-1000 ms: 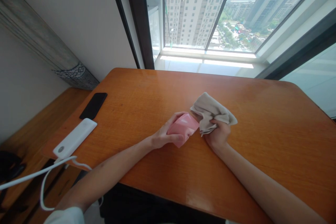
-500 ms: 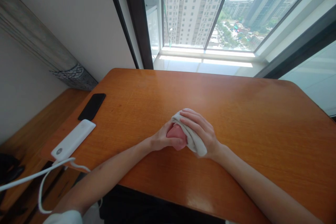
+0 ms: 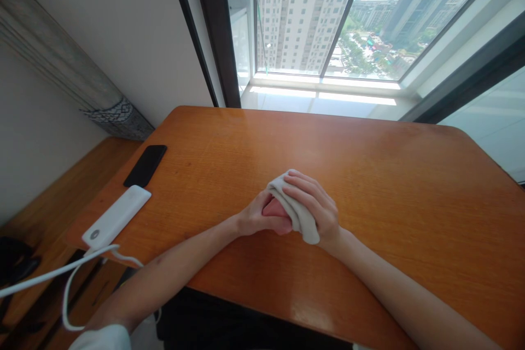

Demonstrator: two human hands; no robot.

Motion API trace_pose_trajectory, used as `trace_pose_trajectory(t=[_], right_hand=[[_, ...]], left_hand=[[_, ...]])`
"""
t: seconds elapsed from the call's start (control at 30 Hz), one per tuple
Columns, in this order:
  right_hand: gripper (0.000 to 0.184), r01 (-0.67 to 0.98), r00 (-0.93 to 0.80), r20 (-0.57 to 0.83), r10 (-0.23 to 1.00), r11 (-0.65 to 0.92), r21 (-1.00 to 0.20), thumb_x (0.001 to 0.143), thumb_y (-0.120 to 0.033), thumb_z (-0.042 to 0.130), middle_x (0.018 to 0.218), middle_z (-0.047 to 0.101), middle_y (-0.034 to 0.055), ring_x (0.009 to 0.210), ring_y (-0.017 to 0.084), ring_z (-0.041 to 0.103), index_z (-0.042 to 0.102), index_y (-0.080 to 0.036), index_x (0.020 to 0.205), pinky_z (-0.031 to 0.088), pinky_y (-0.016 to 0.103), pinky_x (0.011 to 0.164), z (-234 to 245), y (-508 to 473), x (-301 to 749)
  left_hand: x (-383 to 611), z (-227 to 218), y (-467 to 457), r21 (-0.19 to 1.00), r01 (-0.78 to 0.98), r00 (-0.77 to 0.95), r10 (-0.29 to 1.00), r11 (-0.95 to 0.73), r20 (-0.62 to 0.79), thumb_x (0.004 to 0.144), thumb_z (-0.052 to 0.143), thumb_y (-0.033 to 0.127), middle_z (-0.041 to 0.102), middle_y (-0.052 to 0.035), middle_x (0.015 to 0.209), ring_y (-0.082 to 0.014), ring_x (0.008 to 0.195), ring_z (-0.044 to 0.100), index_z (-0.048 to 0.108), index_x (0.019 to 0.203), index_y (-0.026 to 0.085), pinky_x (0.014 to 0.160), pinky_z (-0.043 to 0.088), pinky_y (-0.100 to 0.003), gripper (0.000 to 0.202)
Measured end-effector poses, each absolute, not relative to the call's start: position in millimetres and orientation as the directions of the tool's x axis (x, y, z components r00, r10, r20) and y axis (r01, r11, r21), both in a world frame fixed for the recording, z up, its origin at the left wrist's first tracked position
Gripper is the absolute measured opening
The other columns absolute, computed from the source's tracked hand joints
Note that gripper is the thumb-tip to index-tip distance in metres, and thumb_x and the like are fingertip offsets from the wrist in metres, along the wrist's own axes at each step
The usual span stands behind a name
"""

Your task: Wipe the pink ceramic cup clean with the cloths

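Note:
Near the middle of the wooden table (image 3: 353, 164), my left hand (image 3: 255, 215) is wrapped round a smooth pink rounded object (image 3: 275, 208). Its exact kind cannot be made out, since fingers and fabric cover much of it. My right hand (image 3: 318, 205) grips a folded white cloth (image 3: 296, 209) and presses it over the top and right side of the pink object. The cloth's lower end hangs down beside the right palm. Both hands are closed and close together, just above the tabletop.
At the table's left edge lie a black phone (image 3: 145, 165) and a white power bank (image 3: 117, 217) with a white cable (image 3: 61, 272) running off to the left. A window (image 3: 311, 27) stands beyond the far edge. A curtain (image 3: 82, 65) hangs at the left.
The cloth in my right hand has shifted slightly left over the pink object, covering more of it. My left hand keeps its hold.

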State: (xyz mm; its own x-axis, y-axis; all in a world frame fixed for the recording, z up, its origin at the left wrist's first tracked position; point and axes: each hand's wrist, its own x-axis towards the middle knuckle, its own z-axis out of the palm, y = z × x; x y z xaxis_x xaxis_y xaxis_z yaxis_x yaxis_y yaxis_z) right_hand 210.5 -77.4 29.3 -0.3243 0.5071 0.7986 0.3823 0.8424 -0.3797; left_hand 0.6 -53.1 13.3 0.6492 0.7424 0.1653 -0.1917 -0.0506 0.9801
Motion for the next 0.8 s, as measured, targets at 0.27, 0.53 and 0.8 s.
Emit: trace_pose_trajectory(t=[0.27,0.53,0.8], right_hand=[[0.06,0.293,-0.161,0.635,0.756,0.651,-0.701,0.101,-0.033,0.076,0.15,0.074,0.0106,0.134,0.032,0.075,0.06,-0.032,0.158,0.063,0.051,0.116,18.1,-71.4,208.0],[0.05,0.343,-0.108,0.769,0.63,0.75,-0.566,0.108,-0.031,0.069,0.156,0.07,0.0122,0.143,0.036,0.069,0.064,-0.03,0.158,0.058,0.062,0.123,22.6,-81.4,202.2],[0.049,0.476,-0.282,0.888,0.363,0.856,-0.199,0.11,-0.03,0.069,0.145,0.078,0.0143,0.143,0.039,0.07,0.065,-0.027,0.159,0.057,0.07,0.122,31.2,-83.6,208.7]], left_hand=[[-0.5,13.9,-51.0,0.948,-0.319,0.606,0.767,-0.008,0.211,0.078,0.094,0.047,0.061,-0.0126,0.149,-0.0386,0.141,0.058,0.054,0.153,0.024,0.122,0.046,-0.054,0.088],[-3.5,13.1,-55.6,0.973,-0.214,0.67,0.713,-0.081,0.206,0.08,0.095,0.047,0.052,-0.0144,0.162,-0.0389,0.153,0.05,0.041,0.164,0.027,0.13,0.042,-0.056,0.102],[-2.1,16.9,-56.8,0.974,-0.178,0.77,0.636,0.143,0.047,0.088,0.089,0.056,0.075,-0.0048,0.092,-0.0213,0.084,0.075,0.069,0.121,0.017,0.075,0.066,-0.033,0.054]])
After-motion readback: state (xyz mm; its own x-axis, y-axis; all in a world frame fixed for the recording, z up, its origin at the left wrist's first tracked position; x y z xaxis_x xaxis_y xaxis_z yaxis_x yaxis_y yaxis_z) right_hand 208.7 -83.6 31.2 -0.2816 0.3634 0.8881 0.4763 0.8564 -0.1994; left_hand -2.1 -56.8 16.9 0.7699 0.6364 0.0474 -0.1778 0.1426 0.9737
